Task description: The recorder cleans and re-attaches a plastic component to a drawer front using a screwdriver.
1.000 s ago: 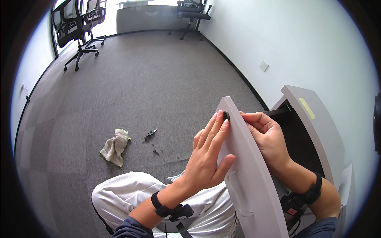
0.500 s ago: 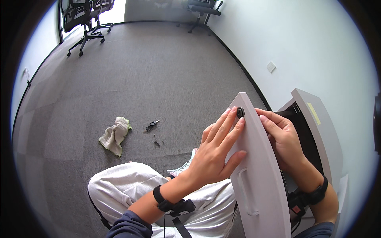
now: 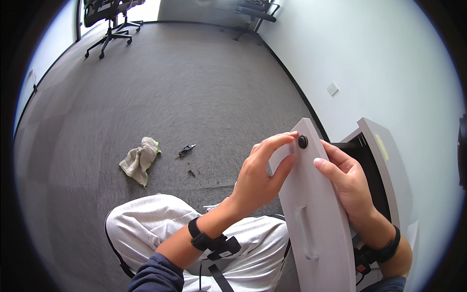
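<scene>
Left hand: the left hand lies spread against the front face of the grey door panel, right of centre in the frame; its fingers are stretched out, the tips at the panel's top edge, just beside the black round lock. It presses flat and grips nothing.
Right hand: the right hand curls around the panel's right edge from behind, thumb on the front face below the lock, clasping the panel.
Door panel: stands upright and tilted in the lower right of the frame, with a long recessed handle lower on its face.
Cabinet: a grey cabinet stands open just right of the panel, its inside dark.
Floor: grey carpet; a crumpled cloth lies left of centre, a small dark tool near it.
Background: office chairs at the upper left.
</scene>
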Tool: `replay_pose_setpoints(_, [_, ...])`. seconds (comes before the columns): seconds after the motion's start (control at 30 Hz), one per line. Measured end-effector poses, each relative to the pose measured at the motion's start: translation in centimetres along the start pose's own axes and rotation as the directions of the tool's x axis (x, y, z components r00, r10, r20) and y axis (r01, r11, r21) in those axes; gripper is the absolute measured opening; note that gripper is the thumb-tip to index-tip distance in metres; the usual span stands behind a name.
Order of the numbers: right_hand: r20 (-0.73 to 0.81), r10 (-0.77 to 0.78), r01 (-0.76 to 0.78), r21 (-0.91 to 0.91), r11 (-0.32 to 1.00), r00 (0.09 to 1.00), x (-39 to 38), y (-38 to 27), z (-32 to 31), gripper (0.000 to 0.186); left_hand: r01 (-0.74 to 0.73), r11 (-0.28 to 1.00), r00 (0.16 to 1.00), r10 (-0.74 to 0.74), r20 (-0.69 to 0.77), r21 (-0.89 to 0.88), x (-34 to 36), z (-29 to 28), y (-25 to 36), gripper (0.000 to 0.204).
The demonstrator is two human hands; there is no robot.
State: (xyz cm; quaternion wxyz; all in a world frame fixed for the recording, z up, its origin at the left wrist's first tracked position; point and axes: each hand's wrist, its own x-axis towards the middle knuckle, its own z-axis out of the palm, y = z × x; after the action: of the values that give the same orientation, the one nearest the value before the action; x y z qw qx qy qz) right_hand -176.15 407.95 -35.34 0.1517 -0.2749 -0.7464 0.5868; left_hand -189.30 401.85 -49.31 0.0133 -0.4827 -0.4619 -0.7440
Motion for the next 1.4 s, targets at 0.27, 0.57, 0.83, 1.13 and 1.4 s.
replay_pose_setpoints(0.27, [-0.038,0.022,-0.021,0.034,0.999,0.999,0.1,0.6,0.7,0.051,-0.009,1.0,0.988,0.009,-0.154,0.005,1.3,0.6,-0.4,0.024])
replay_pose_setpoints(0.57, [-0.173,-0.101,0.091,-0.063,0.994,0.98,0.2,1.6,1.4,0.047,0.188,0.979,0.981,-0.182,-0.07,0.082,1.9,-6.2,-8.5,0.023])
replay_pose_setpoints(0.83, [-0.181,-0.129,0.101,-0.157,0.982,0.975,0.3,2.6,1.3,0.065,0.597,0.496,0.635,-0.773,0.007,0.63,-7.0,-20.2,-25.3,0.026])
replay_pose_setpoints(1.13, [-0.34,-0.081,-0.021,-0.284,0.958,0.937,0.0,2.6,1.1,0.082,0.523,0.341,0.607,-0.792,-0.061,0.781,-15.2,-19.4,-29.0,0.022])
replay_pose_setpoints(1.4, [-0.21,-0.039,-0.004,-0.203,0.979,0.977,-0.4,1.7,0.7,0.094,0.126,0.483,0.684,-0.675,0.277,0.866,-16.7,-16.0,-30.5,0.012])
